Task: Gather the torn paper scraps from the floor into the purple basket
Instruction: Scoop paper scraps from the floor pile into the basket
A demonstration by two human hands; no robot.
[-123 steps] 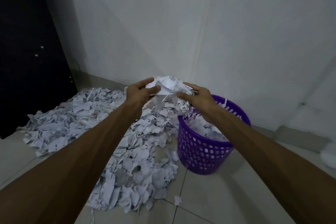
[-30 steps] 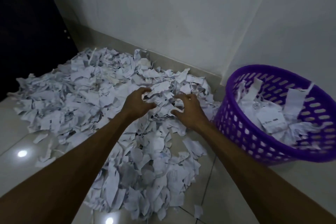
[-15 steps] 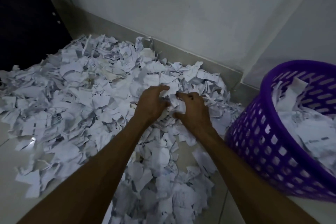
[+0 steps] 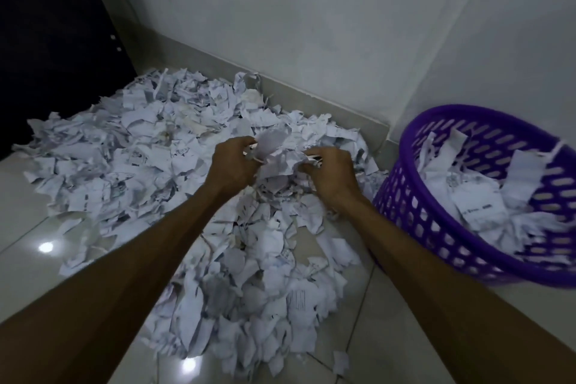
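Both hands — left hand (image 4: 232, 167), right hand (image 4: 332, 176) — clutch a bunch of scraps (image 4: 277, 156) above the floor pile (image 4: 149, 171); purple basket (image 4: 414, 196) just right, bare tile (image 4: 389, 315) between.

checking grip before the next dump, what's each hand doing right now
Left hand: closed on a bunch of paper scraps.
Right hand: closed on the same bunch, from the other side.

2 bare forearms, no sleeves
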